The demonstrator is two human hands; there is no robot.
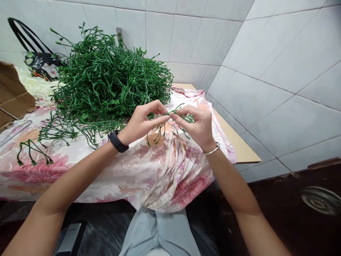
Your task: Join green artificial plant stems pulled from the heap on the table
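My left hand and my right hand meet above the table's front edge and pinch the same thin green plastic stem between their fingertips. Its branches hang down under my left fingers toward the cloth. A big heap of the same green stems lies just behind my left hand. A black band is on my left wrist, a thin metal bangle on my right.
A floral pink cloth covers the table, which stands against tiled walls. A loose stem sprig lies at the left front. Brown cardboard, white flowers and a floral bag with black handles sit far left.
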